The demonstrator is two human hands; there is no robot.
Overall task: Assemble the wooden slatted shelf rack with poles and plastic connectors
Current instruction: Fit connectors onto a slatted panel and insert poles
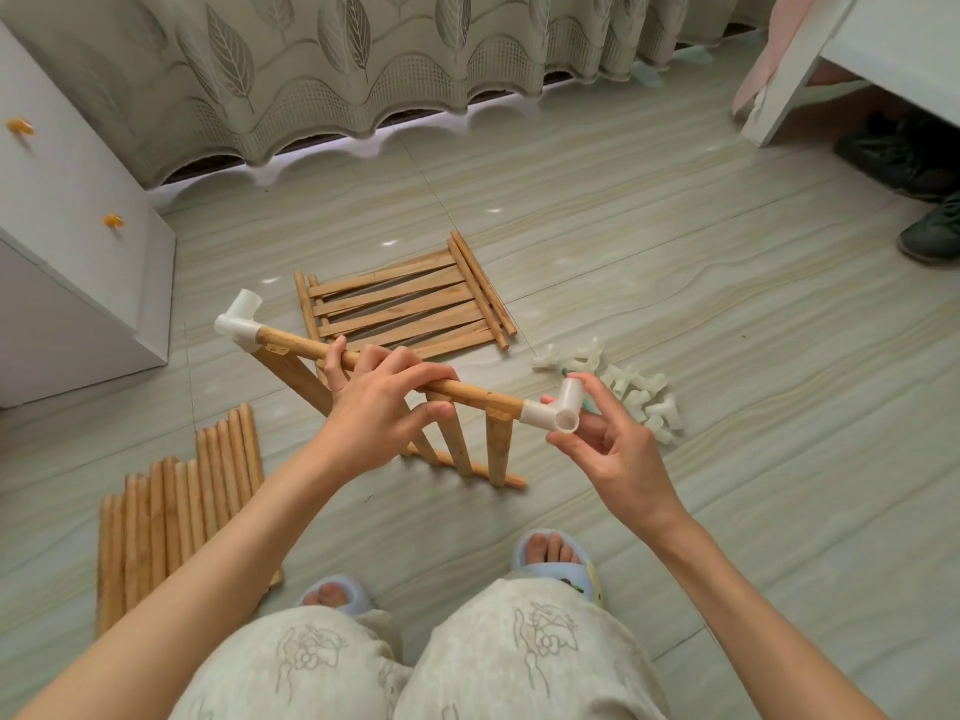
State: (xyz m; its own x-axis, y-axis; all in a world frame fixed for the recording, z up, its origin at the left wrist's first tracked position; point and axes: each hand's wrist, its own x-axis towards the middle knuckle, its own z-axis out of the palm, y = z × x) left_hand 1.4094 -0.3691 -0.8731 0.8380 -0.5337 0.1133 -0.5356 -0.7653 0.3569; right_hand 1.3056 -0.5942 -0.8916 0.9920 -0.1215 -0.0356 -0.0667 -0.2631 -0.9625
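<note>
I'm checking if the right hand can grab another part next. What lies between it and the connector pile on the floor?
Nothing visible does. The right hand pinches the connector on the rail end, and the connector pile lies on bare floor just beyond its fingers. The left hand grips the rail.

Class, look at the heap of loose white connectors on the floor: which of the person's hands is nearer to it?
Right. The right hand pinches a connector just beside the heap of loose connectors; the left hand grips the rail farther left.
</note>
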